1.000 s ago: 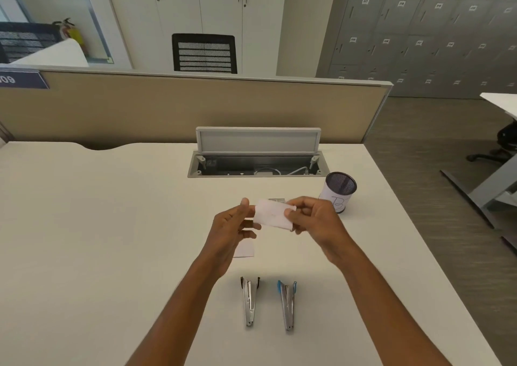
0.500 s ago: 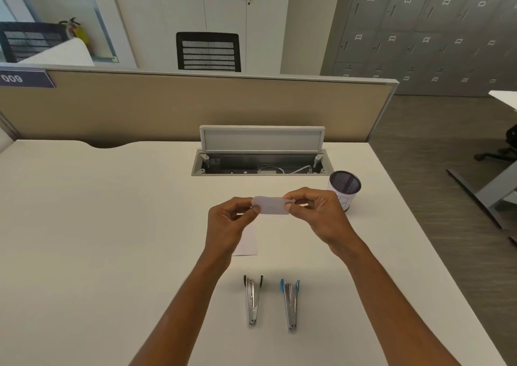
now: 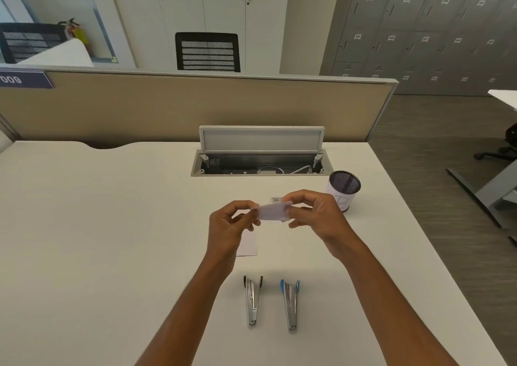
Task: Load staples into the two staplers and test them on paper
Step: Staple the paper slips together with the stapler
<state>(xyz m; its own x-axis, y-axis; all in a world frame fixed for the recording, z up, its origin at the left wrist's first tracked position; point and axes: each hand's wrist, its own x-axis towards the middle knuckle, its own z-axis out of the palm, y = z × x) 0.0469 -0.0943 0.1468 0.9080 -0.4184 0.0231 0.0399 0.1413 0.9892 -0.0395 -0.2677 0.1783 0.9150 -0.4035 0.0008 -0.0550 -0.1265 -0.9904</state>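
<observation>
Two staplers lie side by side near the desk's front edge: one with black ends (image 3: 252,299) on the left, one with blue ends (image 3: 290,303) on the right. Above them my left hand (image 3: 229,230) and my right hand (image 3: 313,216) pinch the two ends of a small white slip of paper (image 3: 273,211), held in the air over the desk. A second white paper (image 3: 247,245) lies flat, partly hidden under my left hand. A small staple box (image 3: 276,199) shows just behind the held slip.
A mesh pen cup (image 3: 343,190) with a white label stands right of my hands. Behind it an open cable tray (image 3: 261,153) is set into the white desk (image 3: 98,225), and a beige partition (image 3: 167,108) closes the far edge.
The slip has tilted from facing me to nearly edge-on and flat. Both hands have shifted slightly right and stayed on its ends. The staplers have not moved.
</observation>
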